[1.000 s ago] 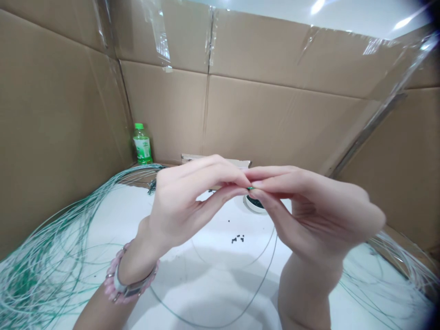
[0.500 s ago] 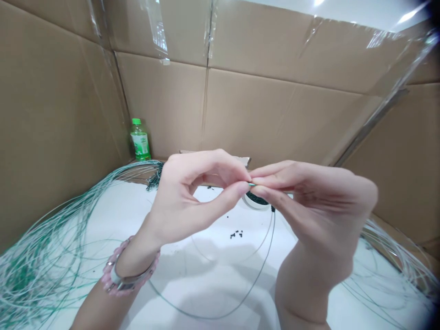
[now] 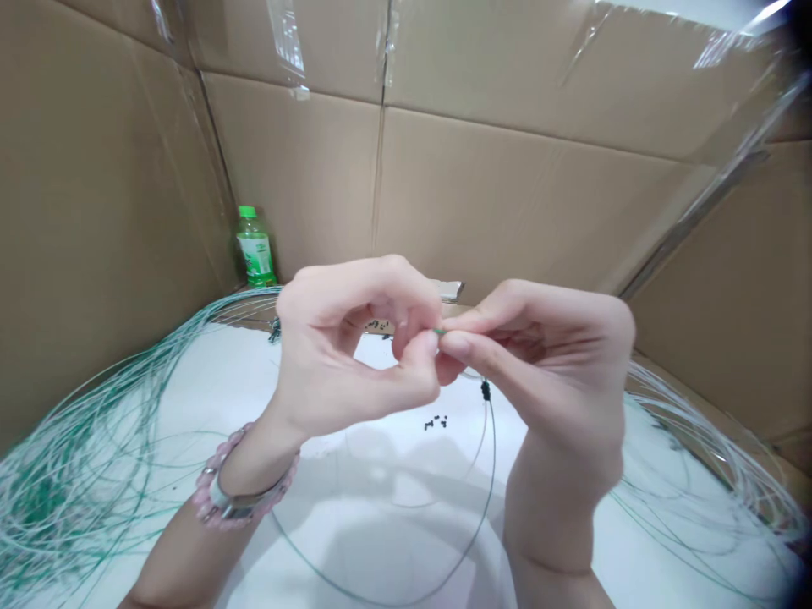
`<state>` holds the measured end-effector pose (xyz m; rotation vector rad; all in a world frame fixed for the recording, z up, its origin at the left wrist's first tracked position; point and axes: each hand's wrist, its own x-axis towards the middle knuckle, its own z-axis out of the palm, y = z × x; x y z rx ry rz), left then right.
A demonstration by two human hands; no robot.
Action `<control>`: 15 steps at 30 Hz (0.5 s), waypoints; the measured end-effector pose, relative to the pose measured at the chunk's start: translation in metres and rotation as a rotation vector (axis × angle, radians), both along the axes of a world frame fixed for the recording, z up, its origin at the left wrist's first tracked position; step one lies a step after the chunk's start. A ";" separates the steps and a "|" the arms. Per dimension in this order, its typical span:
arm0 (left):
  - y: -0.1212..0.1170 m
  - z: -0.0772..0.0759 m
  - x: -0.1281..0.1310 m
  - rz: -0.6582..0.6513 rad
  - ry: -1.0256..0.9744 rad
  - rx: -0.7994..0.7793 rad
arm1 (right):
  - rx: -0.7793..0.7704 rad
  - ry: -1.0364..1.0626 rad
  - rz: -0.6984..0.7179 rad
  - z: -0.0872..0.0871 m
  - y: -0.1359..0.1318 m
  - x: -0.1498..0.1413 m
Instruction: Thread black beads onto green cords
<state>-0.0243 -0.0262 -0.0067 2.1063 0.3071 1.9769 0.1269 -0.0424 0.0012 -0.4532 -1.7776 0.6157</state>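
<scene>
Just above the white tabletop, my left hand [image 3: 346, 381] and my right hand [image 3: 558, 364] meet with their fingertips nearly touching. Both pinch a thin green wire [image 3: 439, 331]; only a short bit of it shows between the fingers. Its tip is hidden by my fingers. Below my right fingers hangs a small black connector [image 3: 485, 390] with thin wires running down from it. One grey-green wire [image 3: 492, 482] curves from there in a wide loop toward my left wrist.
Small black pieces [image 3: 436, 422] lie on the white surface [image 3: 209, 372]. Bundles of green and white wires lie at left [image 3: 120, 431] and right [image 3: 704, 440]. A green bottle [image 3: 256, 254] stands in the back left corner. Cardboard walls [image 3: 507, 194] enclose the space.
Both hands have shifted slightly left, and the left fingers have curled in more. The black connector now shows more fully, while the white dish behind is mostly covered.
</scene>
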 end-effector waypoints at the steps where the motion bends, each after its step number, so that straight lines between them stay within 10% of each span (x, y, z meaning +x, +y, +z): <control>1: 0.001 0.000 0.000 0.004 -0.020 0.001 | -0.002 0.009 -0.005 0.000 0.000 -0.001; 15: 0.009 -0.003 -0.002 -0.251 -0.086 -0.181 | 0.293 0.113 -0.294 0.001 -0.006 -0.009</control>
